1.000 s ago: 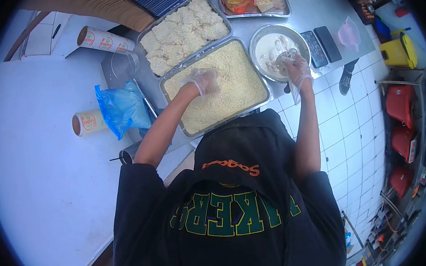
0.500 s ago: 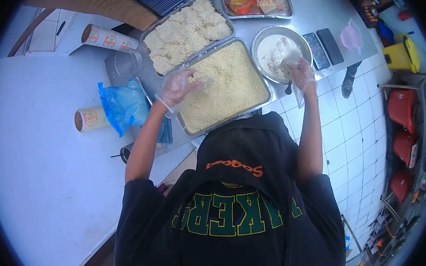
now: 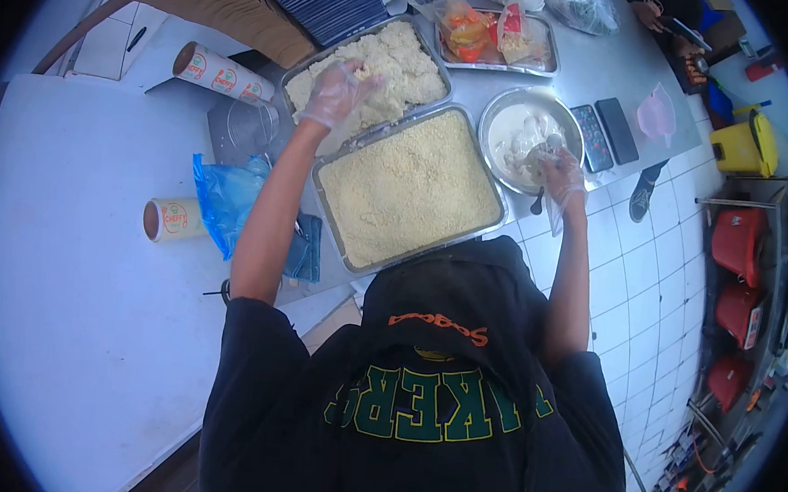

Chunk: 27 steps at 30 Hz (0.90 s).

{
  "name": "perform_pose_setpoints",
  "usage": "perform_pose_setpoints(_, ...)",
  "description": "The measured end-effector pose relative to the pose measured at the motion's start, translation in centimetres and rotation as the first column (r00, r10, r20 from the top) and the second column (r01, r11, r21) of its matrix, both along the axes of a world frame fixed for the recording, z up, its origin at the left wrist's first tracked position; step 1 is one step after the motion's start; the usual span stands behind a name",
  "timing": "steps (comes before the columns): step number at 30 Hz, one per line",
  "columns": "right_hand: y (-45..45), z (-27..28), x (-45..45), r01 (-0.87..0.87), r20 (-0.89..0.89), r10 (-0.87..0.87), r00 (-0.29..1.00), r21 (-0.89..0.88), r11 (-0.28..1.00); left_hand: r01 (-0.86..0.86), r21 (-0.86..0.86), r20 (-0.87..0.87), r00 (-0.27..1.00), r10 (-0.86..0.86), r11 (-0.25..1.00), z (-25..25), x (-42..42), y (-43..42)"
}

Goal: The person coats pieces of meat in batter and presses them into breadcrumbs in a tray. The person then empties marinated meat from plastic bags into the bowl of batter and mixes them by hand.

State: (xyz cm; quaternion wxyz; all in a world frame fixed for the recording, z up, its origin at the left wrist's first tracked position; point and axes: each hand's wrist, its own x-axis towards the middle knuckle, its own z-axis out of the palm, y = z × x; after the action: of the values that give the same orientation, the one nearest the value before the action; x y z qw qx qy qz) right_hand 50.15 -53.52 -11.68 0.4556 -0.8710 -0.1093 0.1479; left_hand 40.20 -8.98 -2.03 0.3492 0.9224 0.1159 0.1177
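Observation:
My left hand (image 3: 335, 96), in a clear plastic glove, is closed around a crumb-coated piece above the metal tray of coated pieces (image 3: 405, 62). Nearer to me lies a metal tray full of pale crumbs (image 3: 411, 188). At the right, a round metal bowl (image 3: 497, 155) holds white liquid with pieces in it. My right hand (image 3: 561, 171), also gloved, has its fingers bent together at the bowl's near right side; what they hold is unclear. A dark handle (image 3: 537, 201) shows beside the bowl's near rim.
A blue plastic bag (image 3: 225, 200) and two labelled rolls (image 3: 175, 219) lie left. Behind are a tray with bagged food (image 3: 504, 68) and stacked cardboard (image 3: 201, 0). Two phones (image 3: 604, 133) and a pink container (image 3: 656, 113) are right. Another person's hand (image 3: 647, 16) shows at top right.
My left hand has gone from the crumb tray up to the tray of coated pieces with a piece in it. My right hand stays at the bowl. The view has shifted slightly.

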Motion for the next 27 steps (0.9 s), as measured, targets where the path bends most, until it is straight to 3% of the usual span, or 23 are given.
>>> perform_pose_setpoints(2,-0.3,-1.8,0.6,-0.010,0.088,0.012,0.996,-0.016,1.000,0.000,0.195,0.101,0.995,-0.020,0.981,1.7,2.9,0.9)
perform_pose_setpoints(3,0.1,-0.2,0.6,-0.009,0.098,0.011,0.995,-0.014,1.000,-0.001,0.198,0.111,0.994,-0.021,0.980,2.8,3.8,0.7)
perform_pose_setpoints(5,1.5,4.6,-0.4,0.012,-0.124,-0.014,0.992,-0.023,1.000,-0.047,0.380,-0.029,0.998,0.062,0.924,4.6,5.5,-0.5)
perform_pose_setpoints(6,1.7,4.2,-0.5,0.063,-0.129,-0.058,0.990,0.028,0.998,-0.044,0.382,-0.022,0.998,0.057,0.923,4.3,6.0,-1.3)
perform_pose_setpoints(8,1.6,3.5,-0.4,0.056,-0.101,-0.050,0.994,0.052,0.997,-0.061,0.456,-0.099,0.988,0.119,0.888,1.7,6.6,-2.5)
perform_pose_setpoints(10,1.5,2.4,-0.1,0.049,-0.104,-0.038,0.994,0.102,0.994,0.160,0.630,-0.253,0.967,0.006,0.760,-4.9,6.8,-1.9)
perform_pose_setpoints(12,1.3,1.8,0.1,0.048,-0.057,-0.045,0.997,0.046,0.998,0.288,0.667,-0.401,0.916,0.005,0.687,-11.8,5.0,-1.7)
perform_pose_setpoints(13,1.1,1.4,0.1,0.037,-0.014,-0.037,0.999,-0.011,0.999,0.298,0.661,-0.403,0.915,-0.010,0.689,-13.5,4.3,-1.9)
perform_pose_setpoints(15,0.7,0.4,0.5,0.059,-0.054,-0.058,0.997,0.021,0.998,0.124,0.737,-0.163,0.987,-0.002,0.665,-15.7,2.7,-2.5)
perform_pose_setpoints(17,1.1,1.9,0.2,0.097,-0.135,-0.100,0.986,-0.028,0.995,0.116,0.664,-0.151,0.988,-0.019,0.739,-13.4,1.9,-3.3)
perform_pose_setpoints(19,0.2,-1.3,0.8,0.075,-0.140,-0.067,0.988,0.049,0.996,0.080,0.592,-0.118,0.993,-0.012,0.802,-11.6,1.6,-3.6)
perform_pose_setpoints(21,0.4,-2.1,1.3,0.031,-0.010,-0.032,0.999,-0.048,0.998,0.058,0.559,-0.123,0.992,0.013,0.827,-10.5,1.5,-3.4)
perform_pose_setpoints(25,1.9,2.4,0.7,0.003,-0.099,-0.008,0.995,-0.046,0.999,0.062,0.478,-0.209,0.977,0.044,0.876,-9.1,-0.1,-4.4)
perform_pose_setpoints(27,1.3,1.4,0.8,0.044,0.085,-0.029,0.996,-0.177,0.983,-0.028,0.232,-0.213,0.974,0.079,0.972,-9.2,-1.8,-6.2)
